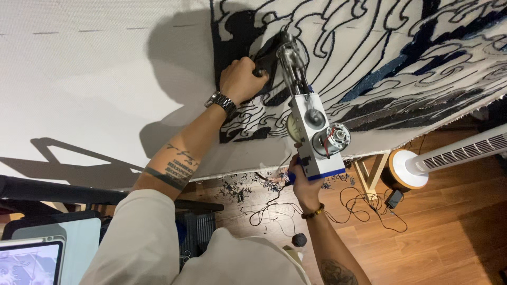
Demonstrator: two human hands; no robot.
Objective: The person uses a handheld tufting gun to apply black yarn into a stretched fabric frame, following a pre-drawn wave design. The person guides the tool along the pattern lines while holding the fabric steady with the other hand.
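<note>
- Your left hand (242, 79), upper centre of the frame, has its fingers clamped on the black front handle of the tufting gun (309, 126).
- Your right hand (303, 182), lower centre, has its fingers wrapped tight round the gun's blue rear grip.
- The gun stands at mid-frame with its needle end pressed to the stretched backing cloth (105, 79), at a dark patch of the wave-pattern tufting (401, 58).
- Risk: the exposed gears and motor sit just above your right hand; a loose strand or a sleeve could be drawn in.
- Risk: tilting the gun off square could tear the cloth or skip loops.
- Risk: the cable (364, 208) and yarn scraps (237, 190) on the wooden floor (449, 237), lower right, could snag a foot.
- The tower fan (454, 153) lies near the frame leg.
</note>
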